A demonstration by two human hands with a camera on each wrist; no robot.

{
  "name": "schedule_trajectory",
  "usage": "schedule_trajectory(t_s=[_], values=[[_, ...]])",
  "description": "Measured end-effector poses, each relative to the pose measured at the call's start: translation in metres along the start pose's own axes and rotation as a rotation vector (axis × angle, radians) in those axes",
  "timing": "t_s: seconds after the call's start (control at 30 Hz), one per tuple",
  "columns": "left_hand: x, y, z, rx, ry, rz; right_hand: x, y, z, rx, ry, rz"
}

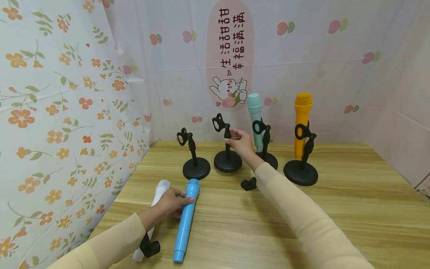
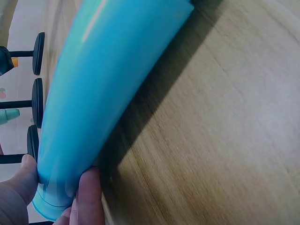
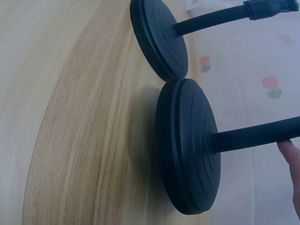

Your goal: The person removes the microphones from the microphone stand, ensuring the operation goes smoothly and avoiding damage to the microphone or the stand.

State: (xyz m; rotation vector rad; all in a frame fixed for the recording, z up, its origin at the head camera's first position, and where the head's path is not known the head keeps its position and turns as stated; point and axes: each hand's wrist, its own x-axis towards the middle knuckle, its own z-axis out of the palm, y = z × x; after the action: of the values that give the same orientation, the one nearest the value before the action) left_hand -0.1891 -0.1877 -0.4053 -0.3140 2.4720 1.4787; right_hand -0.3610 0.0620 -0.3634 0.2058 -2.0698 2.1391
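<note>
While left grip pinches blue microphone, right grip pinches stand near table's edge.

Head view: even, soft indoor light, fairly bright; diffuse shadow on desk beside right sleeve. Left wrist: white highlight streak on blue microphone, dark shadow along its edge, pale glare on desk toward right. Right wrist: cooler cast, hazy; soft shadow beside stand base, backdrop prints out of focus.

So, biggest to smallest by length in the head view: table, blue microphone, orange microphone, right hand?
1. Table
2. Blue microphone, orange microphone: blue looks longer but lies nearer, so unsure
3. Right hand
</note>
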Motion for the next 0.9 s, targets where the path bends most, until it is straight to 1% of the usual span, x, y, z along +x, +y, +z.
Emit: schedule_trajectory(t_s=[0.13, 0.37, 0.63, 0.9], values=[[0.000, -0.002, 0.001, 0.008, 0.000, 0.009, 0.000, 0.003, 0.002, 0.003, 0.001, -0.014], [-0.001, 0.000, 0.000, 0.024, 0.009, 0.024, 0.001, 0.007, 0.003, 0.014, 0.005, -0.021], [0.000, 0.000, -0.001, 0.036, 0.013, 0.000, 0.003, 0.010, 0.005, 0.008, 0.020, -0.016], [-0.001, 0.000, -0.001, 0.041, 0.005, 0.006, 0.004, 0.011, 0.007, 0.021, 0.028, 0.000]])
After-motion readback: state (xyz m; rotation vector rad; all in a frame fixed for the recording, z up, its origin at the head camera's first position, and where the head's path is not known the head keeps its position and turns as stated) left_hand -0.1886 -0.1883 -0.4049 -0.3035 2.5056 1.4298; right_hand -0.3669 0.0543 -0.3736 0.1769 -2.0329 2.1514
